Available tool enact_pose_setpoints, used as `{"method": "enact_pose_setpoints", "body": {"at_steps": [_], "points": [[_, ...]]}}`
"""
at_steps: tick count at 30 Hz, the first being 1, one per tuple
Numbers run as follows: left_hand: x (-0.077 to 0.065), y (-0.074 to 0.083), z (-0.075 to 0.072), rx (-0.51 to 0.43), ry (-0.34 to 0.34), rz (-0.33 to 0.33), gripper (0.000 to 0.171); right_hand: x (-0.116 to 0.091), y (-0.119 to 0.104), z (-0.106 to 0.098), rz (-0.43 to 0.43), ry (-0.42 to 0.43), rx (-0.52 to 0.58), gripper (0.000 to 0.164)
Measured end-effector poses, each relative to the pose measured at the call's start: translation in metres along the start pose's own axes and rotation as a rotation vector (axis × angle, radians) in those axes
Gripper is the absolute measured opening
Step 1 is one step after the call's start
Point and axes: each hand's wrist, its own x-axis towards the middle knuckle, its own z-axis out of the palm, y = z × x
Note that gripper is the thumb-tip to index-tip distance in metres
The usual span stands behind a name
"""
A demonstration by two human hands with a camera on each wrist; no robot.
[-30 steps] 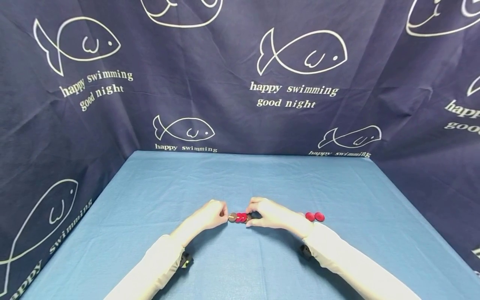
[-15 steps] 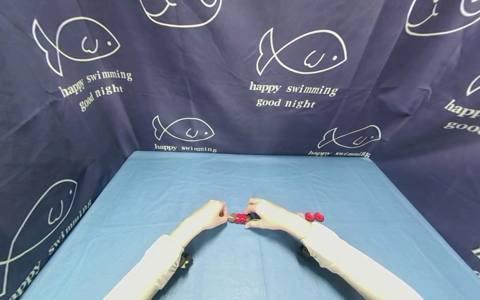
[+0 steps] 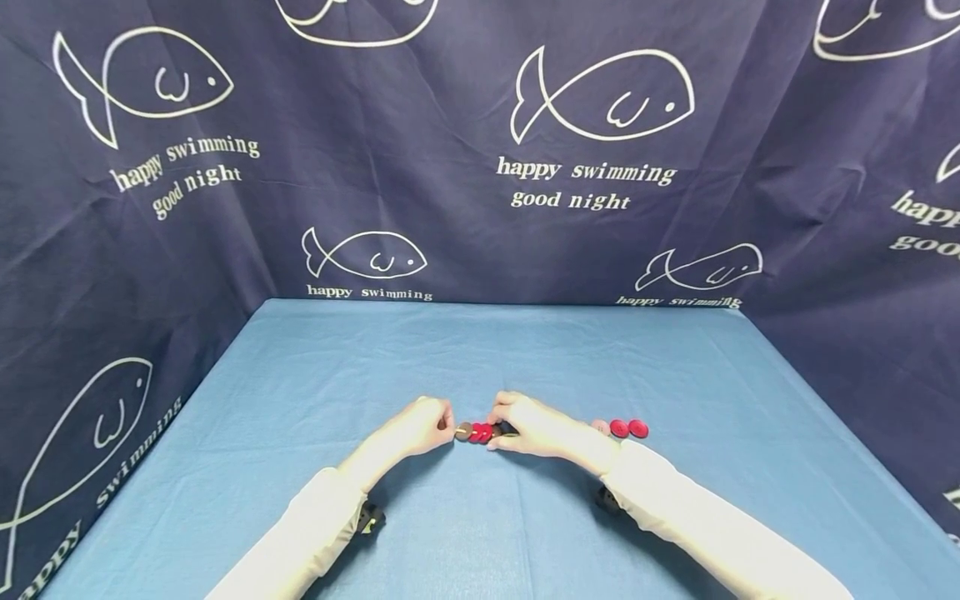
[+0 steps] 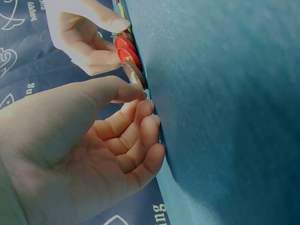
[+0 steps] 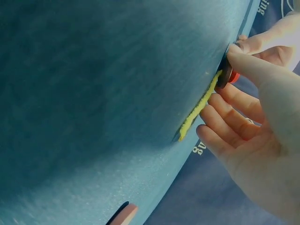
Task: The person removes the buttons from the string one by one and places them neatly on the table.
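Note:
A short row of overlapping buttons is threaded on a fuzzy yellow pipe cleaner [image 5: 199,110], close to the tablecloth. At its left end is a brown button [image 3: 464,432], with red buttons [image 4: 126,52] in the middle and a dark brown button [image 5: 226,75] at the right end. My left hand [image 3: 429,423] pinches the pipe cleaner's left end beside the brown button, its other fingers curled. With thumb and forefinger my right hand [image 3: 528,425] holds the dark brown button. From there the free length of pipe cleaner slants out under the right fingers.
Beyond my right wrist a pink button [image 3: 601,427] and two loose red buttons [image 3: 628,428] lie in a line on the blue tablecloth [image 3: 480,358]. A dark fish-printed curtain [image 3: 465,183] hangs behind and at both sides.
The head view has tilted slightly, so the whole scene sits a little higher. More of the pink button shows past the right wrist. Both hands keep nearly the same hold.

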Motion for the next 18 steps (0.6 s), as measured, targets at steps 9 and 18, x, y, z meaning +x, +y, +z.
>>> {"method": "enact_pose_setpoints", "body": {"at_steps": [9,18], "points": [[0.0000,-0.0006,-0.0008,-0.008,-0.008,-0.003,0.012,-0.0007,0.0011,-0.0013,0.003,0.020,-0.004,0.018],[-0.0002,-0.0013,-0.0005,-0.003,0.009,0.015,0.013,-0.0001,0.0004,-0.0036,0.019,0.018,0.033,0.019]]}}
